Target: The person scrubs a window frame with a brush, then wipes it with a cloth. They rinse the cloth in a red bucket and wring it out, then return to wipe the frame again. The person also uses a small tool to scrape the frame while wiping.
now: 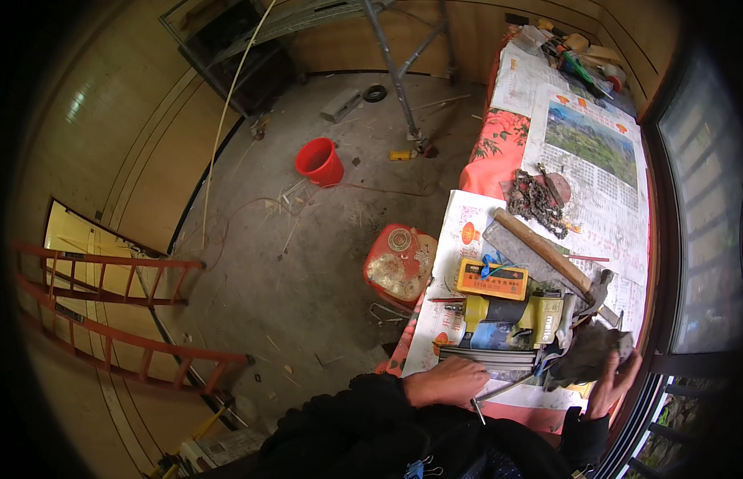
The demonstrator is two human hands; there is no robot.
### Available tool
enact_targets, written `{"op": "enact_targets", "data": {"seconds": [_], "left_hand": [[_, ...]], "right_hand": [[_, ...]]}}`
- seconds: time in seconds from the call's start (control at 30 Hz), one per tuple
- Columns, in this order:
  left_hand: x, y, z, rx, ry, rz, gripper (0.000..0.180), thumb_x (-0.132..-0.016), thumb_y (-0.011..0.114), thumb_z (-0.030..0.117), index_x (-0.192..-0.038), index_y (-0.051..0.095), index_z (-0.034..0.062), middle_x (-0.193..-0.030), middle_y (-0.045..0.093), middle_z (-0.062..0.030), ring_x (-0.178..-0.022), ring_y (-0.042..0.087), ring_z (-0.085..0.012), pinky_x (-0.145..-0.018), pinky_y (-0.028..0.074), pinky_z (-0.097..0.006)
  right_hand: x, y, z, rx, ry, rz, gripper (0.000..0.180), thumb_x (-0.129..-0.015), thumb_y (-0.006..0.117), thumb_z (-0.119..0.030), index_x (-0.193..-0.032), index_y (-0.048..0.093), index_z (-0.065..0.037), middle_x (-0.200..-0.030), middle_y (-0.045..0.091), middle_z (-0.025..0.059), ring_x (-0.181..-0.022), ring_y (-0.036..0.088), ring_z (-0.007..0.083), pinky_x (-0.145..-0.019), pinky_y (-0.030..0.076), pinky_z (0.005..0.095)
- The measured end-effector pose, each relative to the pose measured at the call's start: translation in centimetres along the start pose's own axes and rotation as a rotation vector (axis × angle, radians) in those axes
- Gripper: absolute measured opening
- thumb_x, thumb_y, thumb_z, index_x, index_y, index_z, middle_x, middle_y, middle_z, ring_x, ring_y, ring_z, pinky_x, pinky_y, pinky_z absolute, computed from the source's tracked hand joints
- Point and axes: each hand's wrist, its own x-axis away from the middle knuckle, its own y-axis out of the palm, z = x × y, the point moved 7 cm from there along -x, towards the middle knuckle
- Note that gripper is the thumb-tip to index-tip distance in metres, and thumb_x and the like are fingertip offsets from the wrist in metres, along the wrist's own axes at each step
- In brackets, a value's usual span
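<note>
My left hand point(449, 382) is closed at the table's near edge, its fingers curled under; what they hold, if anything, is hidden. A thin metal rod point(478, 412) shows just below it. My right hand point(613, 385) grips the edge of a crumpled, dirty grey cloth point(588, 356) by the window. Between the hands and a little farther off lies a yellow-green and black nail gun point(511, 318), on its side. Beyond it sits a yellow-orange box point(493, 279) with a blue scrap on top. A claw hammer point(551, 254) with a wooden handle lies slantwise past the box.
Newspaper point(588, 144) covers the red-patterned table, where a dark chain point(535, 203) lies. A red stool point(399, 266) stands left of the table; a red bucket point(319, 162) is farther out. An orange ladder point(140, 351) leans at left. Scaffold legs point(391, 72) stand behind.
</note>
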Motion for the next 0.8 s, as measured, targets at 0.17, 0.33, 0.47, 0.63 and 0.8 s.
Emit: {"op": "enact_targets", "data": {"seconds": [0.17,0.33,0.47,0.63,0.8], "left_hand": [[0.9,0.3,-0.7,0.021,0.039,-0.014,0.035,-0.091,0.069,0.036,-0.101,0.063,0.0028,-0.099,0.065,-0.0148,-0.092,0.070,-0.0342,-0.074,0.056,-0.048],[2.2,0.0,-0.4,0.102,0.199,0.110,0.025,-0.092,0.065,0.027,-0.101,0.063,0.0040,-0.103,0.066,-0.0157,-0.093,0.069,-0.0355,-0.074,0.055,-0.049],[4.4,0.7,0.0,0.326,0.267,0.243,0.020,-0.087,0.065,0.019,-0.100,0.061,0.0040,-0.100,0.065,-0.0155,-0.095,0.068,-0.0365,-0.074,0.055,-0.046],[6.5,3.6,0.0,0.556,0.259,0.239,0.016,-0.087,0.065,0.013,-0.099,0.059,0.0039,-0.101,0.065,-0.0155,-0.096,0.066,-0.0381,-0.075,0.053,-0.049],[6.9,5.7,0.1,0.560,0.085,0.326,0.014,-0.092,0.063,0.016,-0.102,0.063,0.0056,-0.106,0.068,-0.0154,-0.101,0.066,-0.0382,-0.081,0.055,-0.048]], "right_hand": [[1.6,-2.8,-4.2,-0.227,-0.166,0.200,0.047,-0.110,0.056,-0.028,-0.145,0.051,0.002,-0.139,0.060,0.0160,-0.125,0.057,0.0234,-0.111,0.041,0.0376],[4.2,-2.7,-9.7,0.056,-0.396,0.326,0.054,-0.110,0.053,-0.025,-0.153,0.045,0.006,-0.147,0.055,0.0219,-0.131,0.058,0.0341,-0.111,0.048,0.0446],[5.4,2.5,-12.5,0.541,-0.717,0.183,0.055,-0.104,0.064,-0.017,-0.151,0.049,0.008,-0.146,0.055,0.0232,-0.130,0.059,0.0359,-0.109,0.049,0.0467],[4.5,8.1,-8.3,-0.421,-0.210,-0.241,0.055,-0.107,0.055,-0.020,-0.154,0.042,0.005,-0.152,0.050,0.0220,-0.135,0.056,0.0339,-0.115,0.044,0.0483],[5.7,13.7,-8.6,-0.617,0.039,-0.559,0.063,-0.104,0.064,-0.027,-0.154,0.039,0.002,-0.135,0.063,0.0190,-0.122,0.063,0.0282,-0.106,0.051,0.0452]]}}
